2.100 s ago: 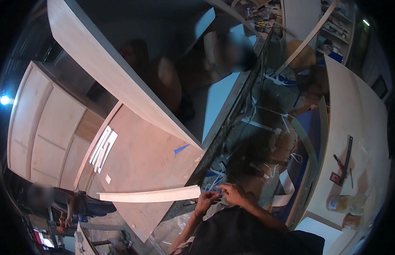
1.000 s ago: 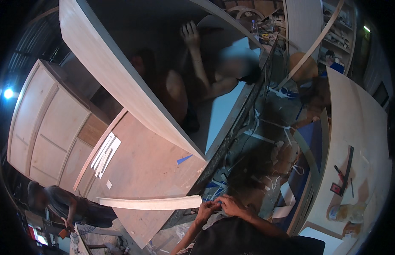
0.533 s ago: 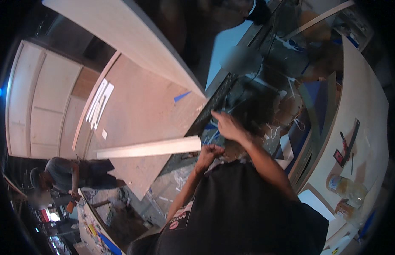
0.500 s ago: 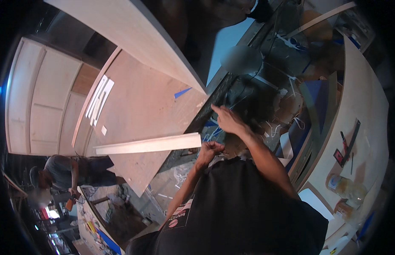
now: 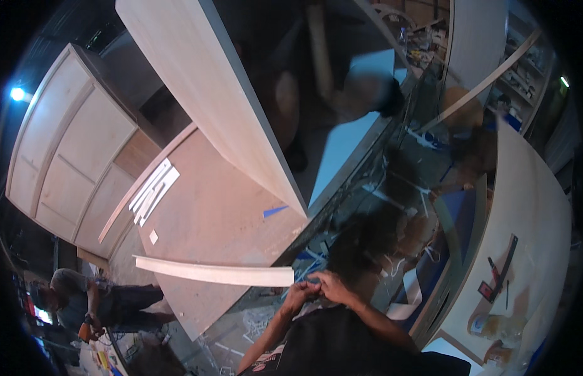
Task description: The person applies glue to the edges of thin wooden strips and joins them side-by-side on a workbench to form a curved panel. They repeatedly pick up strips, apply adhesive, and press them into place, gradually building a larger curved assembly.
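Observation:
My left hand (image 5: 302, 294) and my right hand (image 5: 334, 289) meet in front of my body, fingertips together. The fingers of both are closed, and whatever small thing they pinch, if any, is too small to make out. Just left of my left hand is the end of a long pale wooden strip (image 5: 216, 273). It lies across the brownish work board (image 5: 210, 188) and sticks out past its edge. Behind it, a thick pale panel (image 5: 241, 119) stands on the same board.
White strips (image 5: 155, 191) and a blue scrap (image 5: 275, 212) lie on the board. At right, a pale curved tabletop (image 5: 529, 207) holds a black ruler-like bar (image 5: 507, 260) and a jar (image 5: 492, 326). A co-worker (image 5: 84, 301) at left holds an orange tool (image 5: 85, 331). Another person is across the board.
My right hand has come back from its outstretched pose to join my left hand, its fingers now closed. The view has tilted up, so the board and strip sit lower.

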{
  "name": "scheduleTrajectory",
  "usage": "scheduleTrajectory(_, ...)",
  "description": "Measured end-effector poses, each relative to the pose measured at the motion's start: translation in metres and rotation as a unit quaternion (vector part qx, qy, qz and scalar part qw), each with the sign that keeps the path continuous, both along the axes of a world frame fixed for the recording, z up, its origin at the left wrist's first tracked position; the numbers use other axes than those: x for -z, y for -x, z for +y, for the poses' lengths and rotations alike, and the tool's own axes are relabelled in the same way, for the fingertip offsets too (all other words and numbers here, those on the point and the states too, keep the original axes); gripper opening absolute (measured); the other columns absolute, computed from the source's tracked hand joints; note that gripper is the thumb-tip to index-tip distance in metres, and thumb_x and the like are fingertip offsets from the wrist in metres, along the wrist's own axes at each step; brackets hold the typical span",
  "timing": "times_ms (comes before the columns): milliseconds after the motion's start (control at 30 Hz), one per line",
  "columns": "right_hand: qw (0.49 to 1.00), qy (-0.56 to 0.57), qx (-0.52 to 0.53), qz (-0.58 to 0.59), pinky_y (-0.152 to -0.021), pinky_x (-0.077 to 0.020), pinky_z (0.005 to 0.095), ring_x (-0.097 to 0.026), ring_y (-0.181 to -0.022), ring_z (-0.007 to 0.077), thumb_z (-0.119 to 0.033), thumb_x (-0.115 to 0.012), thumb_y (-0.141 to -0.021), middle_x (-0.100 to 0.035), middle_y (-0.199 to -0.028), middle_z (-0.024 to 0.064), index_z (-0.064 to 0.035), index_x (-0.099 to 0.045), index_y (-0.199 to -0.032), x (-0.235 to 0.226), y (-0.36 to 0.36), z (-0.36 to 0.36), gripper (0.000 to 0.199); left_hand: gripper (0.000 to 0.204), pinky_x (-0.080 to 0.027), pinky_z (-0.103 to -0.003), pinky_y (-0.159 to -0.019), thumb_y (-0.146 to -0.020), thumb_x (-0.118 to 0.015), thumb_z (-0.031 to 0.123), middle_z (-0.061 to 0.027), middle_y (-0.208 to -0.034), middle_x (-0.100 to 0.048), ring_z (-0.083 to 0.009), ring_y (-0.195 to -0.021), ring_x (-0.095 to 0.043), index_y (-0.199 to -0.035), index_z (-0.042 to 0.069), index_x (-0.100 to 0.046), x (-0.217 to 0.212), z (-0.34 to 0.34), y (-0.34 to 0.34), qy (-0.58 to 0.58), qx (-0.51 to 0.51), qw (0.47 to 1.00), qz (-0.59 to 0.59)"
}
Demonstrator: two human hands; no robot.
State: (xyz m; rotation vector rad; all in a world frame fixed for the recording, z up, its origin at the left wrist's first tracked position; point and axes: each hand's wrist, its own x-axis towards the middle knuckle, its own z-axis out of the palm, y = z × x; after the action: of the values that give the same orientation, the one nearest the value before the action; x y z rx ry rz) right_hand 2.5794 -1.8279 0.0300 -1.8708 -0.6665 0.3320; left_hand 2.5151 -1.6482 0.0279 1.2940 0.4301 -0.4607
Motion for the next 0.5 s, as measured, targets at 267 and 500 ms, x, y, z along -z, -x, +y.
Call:
scheduleTrajectory(267, 0.998, 0.063, 0.015, -0.014, -0.090, -0.0552, 0.0453, -0.068, -0.102, 0.0377, -0.001, -0.059, -0.092, -0.070, -0.106, 0.0192, -0.0108, -0.071, -0.124, -0.015, 0.005, -0.012, 0.035, 0.025, -0.055, -0.028, -0.078, -0.098, -0.075, 0.025, -0.0064, -0.093, -0.077, -0.0130, -0.083, -0.070, -0.097, 0.000, -0.077, -0.008, -0.008, -0.006, 0.017, 0.014, 1.000, 0.009)
scheduleTrajectory(500, 0.997, 0.010, 0.043, 0.068, -0.072, -0.0586, 0.0311, -0.074, -0.078, 0.0176, 0.004, -0.070, -0.086, -0.078, -0.093, 0.0144, -0.0049, -0.074, -0.127, -0.027, 0.003, -0.007, 0.042, 0.032, -0.055, -0.029, -0.077, -0.100, -0.074, 0.032, -0.0076, -0.090, -0.076, -0.0135, -0.080, -0.070, -0.096, -0.001, -0.076, -0.007, 0.000, -0.003, 0.000, 0.040, 0.999, -0.006)
